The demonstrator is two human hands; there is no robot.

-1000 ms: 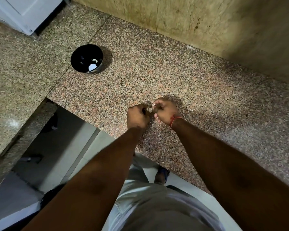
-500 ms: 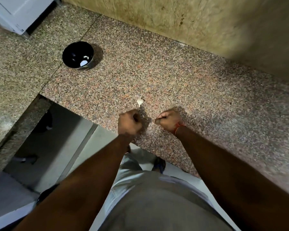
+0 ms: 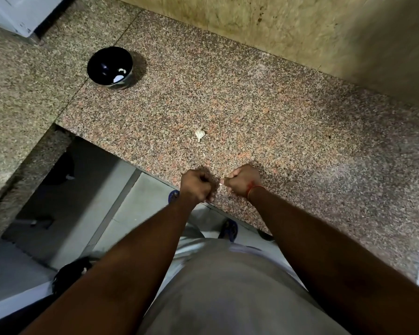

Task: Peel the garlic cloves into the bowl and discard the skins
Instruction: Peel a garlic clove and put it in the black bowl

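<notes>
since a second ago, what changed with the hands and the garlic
The left hand and right hand were pressed together working a clove; they have parted and drawn back toward the counter edge. A garlic piece now lies bare on the counter beyond them. The right hand pinches something pale; what the left holds is hidden. The black bowl and its contents stayed put.

Speckled stone counter (image 3: 264, 112), pink and grey, running along under a tan wall. Black bowl (image 3: 109, 66) sitting far back on the left, with a few small white bits inside. One little white garlic piece (image 3: 199, 134) lying alone near the front edge, well apart from the bowl.
</notes>
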